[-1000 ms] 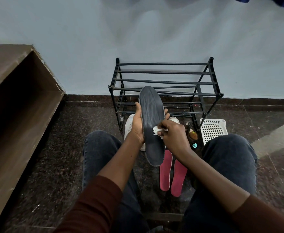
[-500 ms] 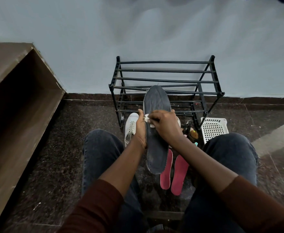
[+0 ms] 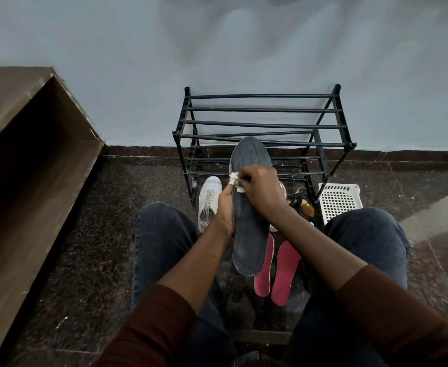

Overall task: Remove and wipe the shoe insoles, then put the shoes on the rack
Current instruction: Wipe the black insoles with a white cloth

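A dark grey insole [image 3: 249, 234] stands nearly upright between my knees. My left hand [image 3: 225, 207] grips its left edge near the middle. My right hand [image 3: 261, 189] pinches a small white wipe [image 3: 235, 181] against the insole's upper left part. Two red insoles [image 3: 283, 271] lie side by side on the dark floor below. One white shoe [image 3: 208, 201] sits on the floor left of the insole; a second white shoe [image 3: 282, 190] is mostly hidden behind my right hand. The black shoe rack [image 3: 262, 125] stands against the wall with nothing on its bars.
A white perforated basket [image 3: 339, 200] sits right of the rack's front leg. Small dark and coloured items [image 3: 303, 205] lie between the basket and the shoes. A brown wooden unit [image 3: 27, 181] fills the left side. My knees in dark jeans flank the insoles.
My right hand has slid the wipe from the insole's middle up and to the left edge. The insole has tilted slightly, its top leaning right.
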Demonstrator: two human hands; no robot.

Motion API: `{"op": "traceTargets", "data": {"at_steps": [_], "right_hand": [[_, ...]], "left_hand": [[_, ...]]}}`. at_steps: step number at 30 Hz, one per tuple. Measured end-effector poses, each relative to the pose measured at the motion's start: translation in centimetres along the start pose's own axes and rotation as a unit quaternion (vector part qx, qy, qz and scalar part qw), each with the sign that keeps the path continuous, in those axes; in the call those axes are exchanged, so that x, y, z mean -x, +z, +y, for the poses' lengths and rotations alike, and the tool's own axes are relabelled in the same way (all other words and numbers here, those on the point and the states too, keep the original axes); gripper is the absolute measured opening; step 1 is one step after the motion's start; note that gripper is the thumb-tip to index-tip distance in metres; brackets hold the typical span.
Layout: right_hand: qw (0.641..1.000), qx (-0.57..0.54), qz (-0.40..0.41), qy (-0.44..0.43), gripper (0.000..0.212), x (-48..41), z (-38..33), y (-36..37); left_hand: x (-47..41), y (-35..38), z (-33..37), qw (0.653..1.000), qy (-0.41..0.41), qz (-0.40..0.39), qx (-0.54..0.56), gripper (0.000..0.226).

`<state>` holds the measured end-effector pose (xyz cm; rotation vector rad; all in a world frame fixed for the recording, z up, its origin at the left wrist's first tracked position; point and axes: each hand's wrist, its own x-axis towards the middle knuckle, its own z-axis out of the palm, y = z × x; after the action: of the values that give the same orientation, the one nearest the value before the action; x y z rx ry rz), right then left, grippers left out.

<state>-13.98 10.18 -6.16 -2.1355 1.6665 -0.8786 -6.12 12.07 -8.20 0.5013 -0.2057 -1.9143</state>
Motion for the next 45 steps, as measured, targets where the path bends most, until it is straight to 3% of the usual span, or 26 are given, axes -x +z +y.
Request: {"op": "traceTargets", "data": {"at_steps": [3,5,7,13,17,21,23,27,33,37,45], "right_hand": [[1.0,0.006,-0.017,-0.006,0.006,0.3,-0.2,-0.2],[0.999,0.002,-0.044,-0.015,0.003,1.4,-0.4,-0.5],[0.996,0.001,-0.081,-0.027,0.005,3.1,-0.5,-0.5],[0.993,-0.012,-0.12,-0.015,0.007,4.9,-0.5,-0.8],[0.997,0.004,-0.077,-0.006,0.01,2.7,-0.6,-1.1],[0.998,0.015,-0.056,0.013,0.014,0.5,-0.1,-0.7],[0.998,0.021,-0.054,-0.007,0.012,0.7,-0.1,-0.5],[0.997,-0.002,-0.078,-0.017,0.01,2.7,-0.8,-0.4],[0.995,-0.056,-0.081,-0.006,0.008,5.3,-0.9,-0.2],[0.998,-0.029,-0.05,0.0,0.013,3.5,-0.8,0.1],[0.997,0.006,0.017,0.079,0.004,1.5,-0.2,0.4]], "left_hand": [[-0.5,-0.8,0.1,1.0,-0.016,0.0,-0.02,0.034],[-1.2,-1.5,0.3,0.994,-0.009,0.092,-0.061,0.02],[-1.9,-2.8,0.5,0.986,-0.021,0.149,-0.067,0.052],[-1.9,-3.7,0.3,0.979,-0.061,0.155,-0.119,0.078],[-1.9,-3.5,-0.2,0.983,-0.044,0.15,-0.101,0.076],[-1.4,-2.8,-0.6,0.991,-0.047,0.098,-0.074,0.047],[-1.4,-2.6,-0.4,0.989,-0.036,0.11,-0.09,0.042],[-2.4,-3.7,0.5,0.987,-0.009,0.136,-0.081,0.073],[-2.3,-3.8,0.7,0.98,-0.039,0.142,-0.134,0.081],[-1.6,-3.8,0.1,0.976,-0.037,0.152,-0.153,0.077],[-0.6,-2.4,-0.2,0.989,-0.07,0.075,-0.11,0.076]]}}
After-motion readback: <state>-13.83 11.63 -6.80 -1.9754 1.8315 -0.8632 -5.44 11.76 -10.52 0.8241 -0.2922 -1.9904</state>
